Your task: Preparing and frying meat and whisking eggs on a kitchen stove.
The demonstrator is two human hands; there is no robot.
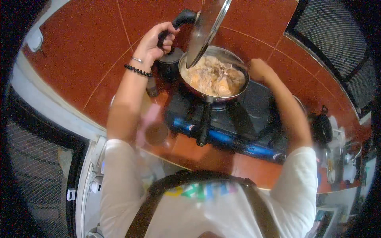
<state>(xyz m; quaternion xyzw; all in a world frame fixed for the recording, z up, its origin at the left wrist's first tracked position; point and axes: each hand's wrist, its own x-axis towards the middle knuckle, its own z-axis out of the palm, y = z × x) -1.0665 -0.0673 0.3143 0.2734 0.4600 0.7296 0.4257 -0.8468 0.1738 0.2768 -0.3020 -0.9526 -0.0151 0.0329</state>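
My left hand (162, 40) grips the black curved handle of a glass lid (205, 35) with a metal rim. The lid is tilted nearly upright, its lower edge over the left side of a deep pan (207, 97). Pieces of food that look like meat (217, 78) lie in pale liquid inside the pan. The pan stands on a black gas stove (259, 98), its black handle (204, 128) pointing towards me. My right hand (258, 70) is closed at the pan's right rim around what looks like a thin utensil reaching over the food; the utensil is blurred.
A dark lidded pot (170, 64) stands behind the pan's left side. Left of the stove are a pink item (148, 119) and a round brown thing (156, 134). Far right are a black pan (321, 128) and white dishes (337, 134). Red tiles back the stove.
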